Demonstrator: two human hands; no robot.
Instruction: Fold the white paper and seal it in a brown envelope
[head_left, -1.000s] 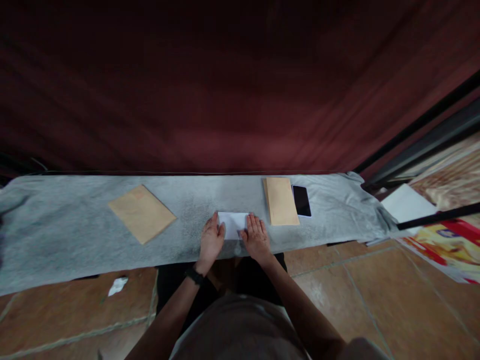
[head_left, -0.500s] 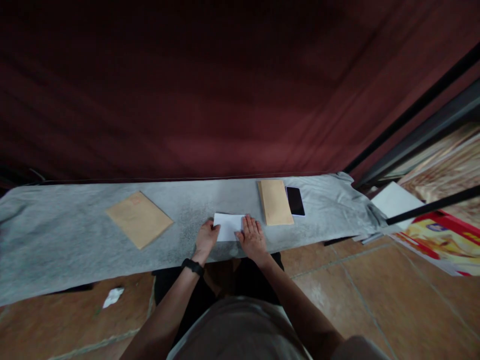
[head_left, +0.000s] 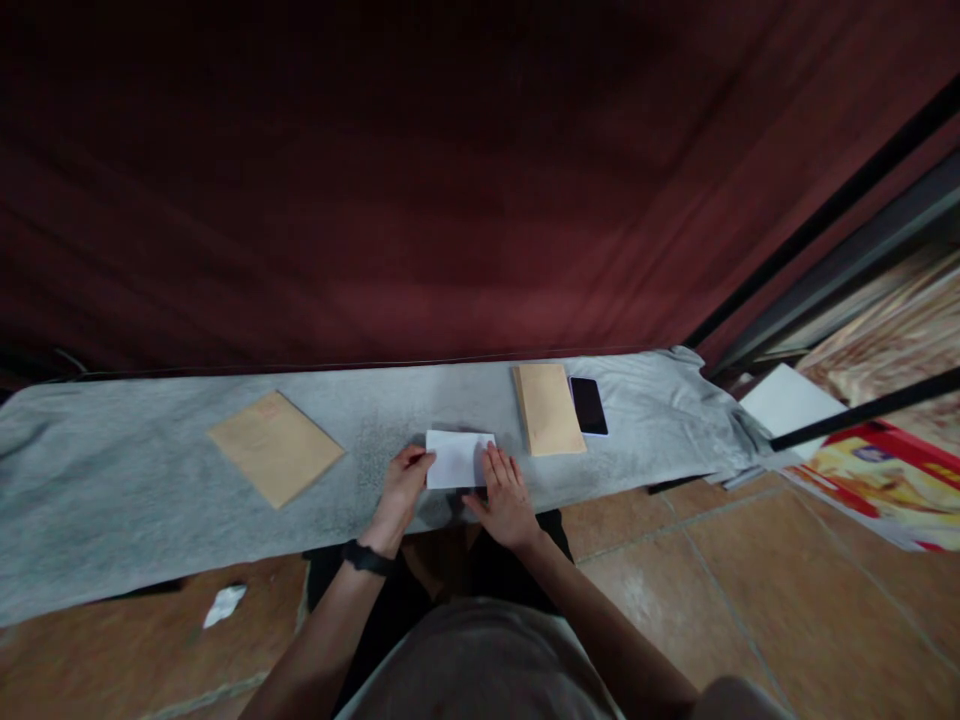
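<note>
A white sheet of paper [head_left: 454, 460], apparently folded, lies near the front edge of the grey cloth-covered table. My left hand [head_left: 406, 478], with a black band on its wrist, pinches the paper's left edge between thumb and fingers. My right hand [head_left: 508, 497] rests with outstretched fingers on the paper's right end, thumb spread away toward me. To the right of that hand lies a stack of brown envelopes [head_left: 551, 410]. A single brown envelope [head_left: 277, 447] sits at an angle on the left, apart from my left hand.
A dark-screened phone [head_left: 589, 405] lies against the envelope stack's right side. The grey cloth [head_left: 135, 470] covers a long narrow surface below a dark red curtain [head_left: 420, 250]. A red-and-yellow box [head_left: 885, 480] and black bars stand at right. Crumpled white paper [head_left: 224, 605] is on the tiled floor.
My left hand has shifted slightly left and its fingers have curled more at the paper's edge. My right thumb has slid off the paper toward me. The view has tilted slightly.
</note>
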